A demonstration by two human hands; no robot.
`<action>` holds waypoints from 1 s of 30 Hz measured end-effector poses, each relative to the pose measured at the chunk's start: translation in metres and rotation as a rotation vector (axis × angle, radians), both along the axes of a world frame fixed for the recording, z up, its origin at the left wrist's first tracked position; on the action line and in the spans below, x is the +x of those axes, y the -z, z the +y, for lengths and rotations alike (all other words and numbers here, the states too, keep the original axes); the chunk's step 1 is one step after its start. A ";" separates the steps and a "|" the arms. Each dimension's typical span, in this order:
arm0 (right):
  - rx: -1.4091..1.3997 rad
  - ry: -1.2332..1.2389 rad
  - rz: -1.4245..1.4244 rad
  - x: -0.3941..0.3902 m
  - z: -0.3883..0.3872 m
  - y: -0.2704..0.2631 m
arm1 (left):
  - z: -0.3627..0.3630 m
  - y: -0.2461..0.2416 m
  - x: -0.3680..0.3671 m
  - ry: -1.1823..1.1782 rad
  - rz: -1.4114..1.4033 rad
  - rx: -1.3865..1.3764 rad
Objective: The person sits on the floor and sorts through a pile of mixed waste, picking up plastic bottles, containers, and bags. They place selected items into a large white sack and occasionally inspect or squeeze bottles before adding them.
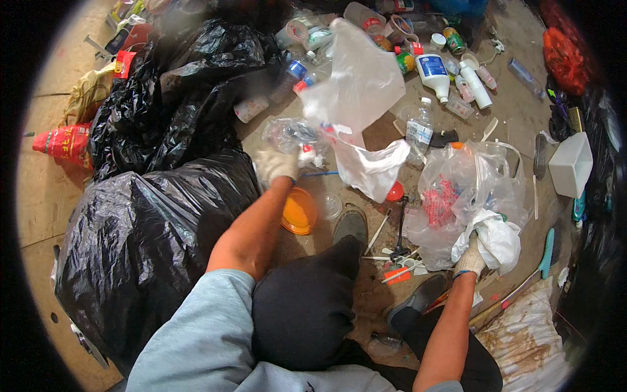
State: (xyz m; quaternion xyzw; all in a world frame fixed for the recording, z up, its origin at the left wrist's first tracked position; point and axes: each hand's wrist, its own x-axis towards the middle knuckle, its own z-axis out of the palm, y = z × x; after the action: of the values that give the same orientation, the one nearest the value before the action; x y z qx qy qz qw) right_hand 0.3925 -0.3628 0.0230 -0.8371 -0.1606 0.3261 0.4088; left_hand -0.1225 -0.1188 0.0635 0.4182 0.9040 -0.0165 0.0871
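My left hand (275, 164), in a pale knit work glove, is blurred beside a clear plastic container (292, 133). Its fingers are too smeared to read. Below it lies an orange plastic lid (299, 210), near a clear round lid (331, 206). My right hand (471, 258), gloved too, grips a crumpled white plastic bag (497, 240) that covers its fingers. That bundle is over a translucent plastic bag (431, 240) with red netting (440, 202) showing in it. Ahead, between my hands, a whitish plastic sheet (360, 81) stands spread above a white carrier bag (370, 169).
Black garbage bags (147, 245) bulk up on the left. Farther ahead lie a white pump-style bottle (433, 73), a clear plastic bottle (419, 128) and several cans and containers. At right are a white square tub (570, 164) and a teal-handled brush (547, 255). Plastic cutlery (401, 257) litters the floor near my shoes.
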 end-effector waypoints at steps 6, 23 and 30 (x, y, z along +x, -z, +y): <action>-0.026 -0.089 -0.116 -0.028 0.028 -0.022 | 0.011 0.056 -0.096 -0.116 -0.225 -0.159; 0.477 0.278 0.503 -0.009 0.057 -0.083 | 0.076 -0.152 0.127 0.342 -1.563 0.799; 0.587 0.122 0.810 -0.009 0.043 -0.130 | -0.033 -0.169 0.283 1.536 -1.102 0.423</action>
State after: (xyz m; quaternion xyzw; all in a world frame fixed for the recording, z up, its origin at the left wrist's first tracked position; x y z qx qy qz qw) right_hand 0.3830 -0.3195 0.1532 -0.5010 -0.0251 0.5414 0.6748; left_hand 0.1600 -0.1514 0.2328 0.8511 0.2008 0.2924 0.3871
